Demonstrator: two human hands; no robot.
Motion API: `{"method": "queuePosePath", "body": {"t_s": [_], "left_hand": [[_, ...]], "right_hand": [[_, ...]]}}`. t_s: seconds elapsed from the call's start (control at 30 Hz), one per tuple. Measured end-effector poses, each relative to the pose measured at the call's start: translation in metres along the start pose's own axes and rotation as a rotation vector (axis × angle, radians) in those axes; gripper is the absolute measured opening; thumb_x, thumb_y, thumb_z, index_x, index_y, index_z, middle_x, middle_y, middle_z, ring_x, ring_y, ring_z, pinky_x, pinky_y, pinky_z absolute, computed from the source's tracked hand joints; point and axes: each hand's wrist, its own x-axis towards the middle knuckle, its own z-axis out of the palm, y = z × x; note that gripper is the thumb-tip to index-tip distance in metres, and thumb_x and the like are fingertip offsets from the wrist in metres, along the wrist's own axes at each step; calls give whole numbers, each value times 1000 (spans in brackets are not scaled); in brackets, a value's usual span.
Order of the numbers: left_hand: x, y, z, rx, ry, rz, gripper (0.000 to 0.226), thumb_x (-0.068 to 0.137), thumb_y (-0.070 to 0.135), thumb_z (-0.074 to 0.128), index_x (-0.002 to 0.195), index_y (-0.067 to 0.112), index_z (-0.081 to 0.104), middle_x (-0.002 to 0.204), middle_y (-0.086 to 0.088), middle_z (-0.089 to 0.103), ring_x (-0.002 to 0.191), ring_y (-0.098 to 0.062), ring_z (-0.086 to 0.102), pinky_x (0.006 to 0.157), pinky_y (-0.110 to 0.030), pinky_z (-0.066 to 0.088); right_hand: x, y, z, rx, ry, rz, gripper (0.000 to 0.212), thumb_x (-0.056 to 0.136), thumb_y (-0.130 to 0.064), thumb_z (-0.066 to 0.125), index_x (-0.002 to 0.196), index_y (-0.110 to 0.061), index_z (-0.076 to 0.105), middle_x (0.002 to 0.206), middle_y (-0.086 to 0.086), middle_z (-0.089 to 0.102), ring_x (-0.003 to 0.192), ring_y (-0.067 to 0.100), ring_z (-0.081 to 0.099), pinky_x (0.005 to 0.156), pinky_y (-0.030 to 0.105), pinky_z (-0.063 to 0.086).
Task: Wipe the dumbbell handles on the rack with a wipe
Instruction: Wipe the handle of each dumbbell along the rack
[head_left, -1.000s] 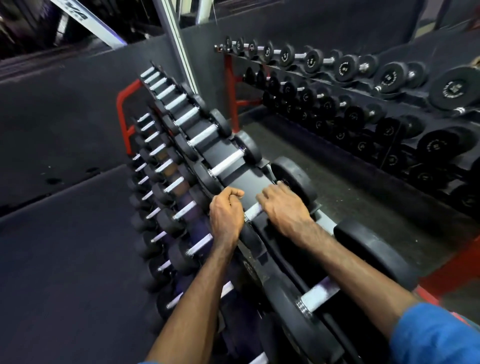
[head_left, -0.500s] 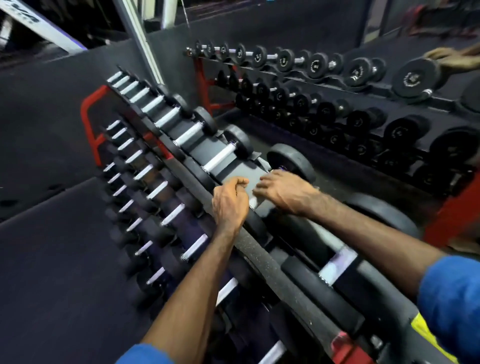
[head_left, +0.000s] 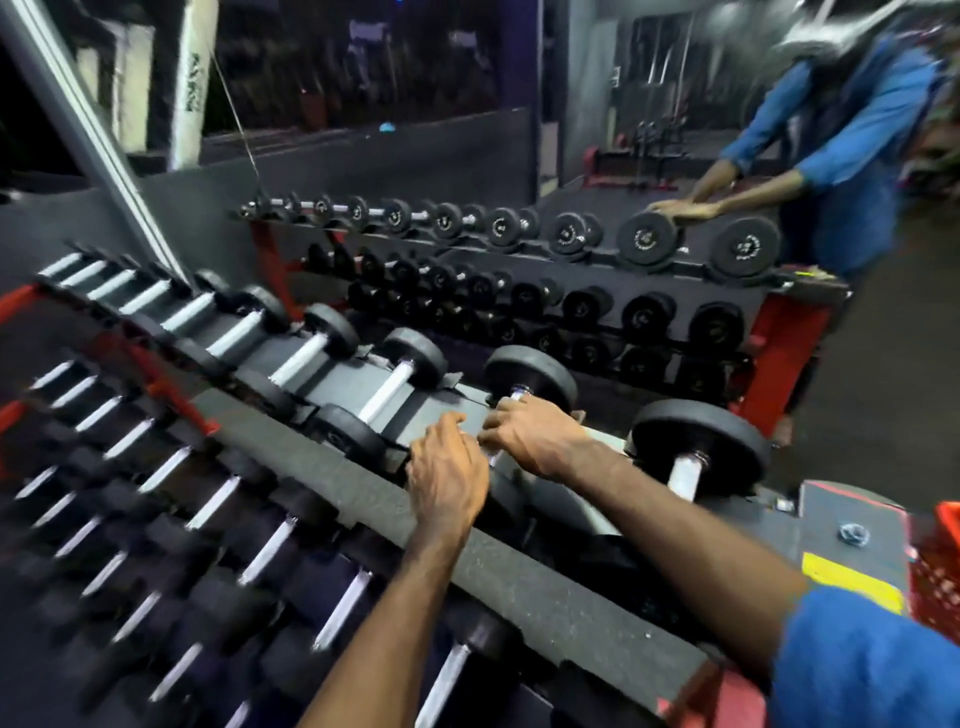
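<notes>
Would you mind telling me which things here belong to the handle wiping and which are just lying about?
Part of the job:
- left hand
- right hand, over a handle
- handle under the hands
- near rack
- no wipe can be made out

Just there:
- far rack
- red crate
- yellow label
- mirror image of the person

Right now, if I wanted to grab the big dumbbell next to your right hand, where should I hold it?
Probably by the bare metal handle of the big dumbbell, coming from above. It lies flat on the rack with the handle facing up, and the round black ends look too wide for a hand to close around. It looks heavy.
</notes>
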Motion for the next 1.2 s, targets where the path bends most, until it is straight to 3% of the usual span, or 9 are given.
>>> {"method": "queuePosePath", "body": {"t_s": [0.2, 0.3, 0.4, 0.63, 0.73, 0.83, 0.97, 1.1, 1.2], "left_hand": [[0, 0, 0, 2, -12, -7, 39, 109, 25, 40, 146, 16, 50, 141, -11, 62, 130, -27, 50, 105, -44, 42], [-1, 0, 1, -5, -37, -13, 40, 109, 23, 41, 147, 16, 48, 142, -14, 59, 129, -29, 49, 103, -45, 42], [2, 1, -4, 0, -49, -29, 44, 109, 24, 41, 153, 17, 43, 147, -13, 54, 127, -30, 49, 101, -45, 42], [15, -16, -30, -245, -207, 16, 50, 113, 41, 38, 162, 27, 38, 161, -7, 43, 146, -27, 38, 119, -49, 36], [45, -57, -53, -329, -153, 109, 36, 110, 36, 46, 145, 34, 53, 142, 0, 57, 130, -22, 55, 111, -49, 49], [87, -96, -84, -294, -145, 173, 27, 109, 30, 52, 135, 30, 61, 130, 0, 60, 115, -19, 60, 102, -45, 54], [141, -139, -120, -251, -165, 247, 28, 102, 18, 58, 128, 24, 67, 124, 0, 66, 118, -23, 61, 103, -43, 52], [181, -169, -134, -271, -167, 208, 27, 100, 14, 59, 126, 17, 67, 123, -5, 68, 117, -25, 62, 104, -41, 50], [192, -178, -132, -306, -169, 206, 28, 100, 13, 60, 127, 17, 67, 125, -5, 69, 119, -24, 63, 106, -39, 50]], "right_hand": [[2, -25, 27, 179, 43, 176, 14, 95, -23, 61, 105, -24, 70, 106, -5, 68, 112, 22, 63, 96, 38, 49], [-12, -15, 21, 245, 86, 334, 23, 97, -23, 57, 116, -26, 69, 119, -3, 66, 117, 25, 62, 104, 38, 43], [-24, -9, 14, 424, 70, 442, 29, 99, -33, 52, 120, -24, 70, 119, 6, 70, 113, 31, 65, 86, 37, 49], [-26, -25, -16, 973, 541, 838, 26, 95, -22, 65, 117, -23, 79, 117, -9, 78, 113, 6, 69, 94, 18, 48], [-5, -41, -27, 1026, 592, 937, 31, 90, -10, 63, 113, -22, 80, 109, -9, 79, 98, 2, 68, 84, 12, 48], [31, -60, -36, 1051, 570, 977, 31, 87, -8, 62, 106, -23, 81, 98, -10, 80, 93, 6, 73, 83, 26, 56], [88, -89, -48, 1065, 518, 973, 25, 89, -3, 62, 99, -17, 80, 86, -6, 77, 79, 5, 67, 69, 19, 48], [136, -109, -51, 1002, 484, 1026, 21, 90, -11, 63, 101, -18, 80, 89, -4, 78, 85, 9, 70, 63, 9, 43], [157, -114, -51, 961, 476, 1064, 23, 89, -11, 62, 102, -16, 80, 98, 1, 79, 93, 17, 72, 73, 22, 43]]}}
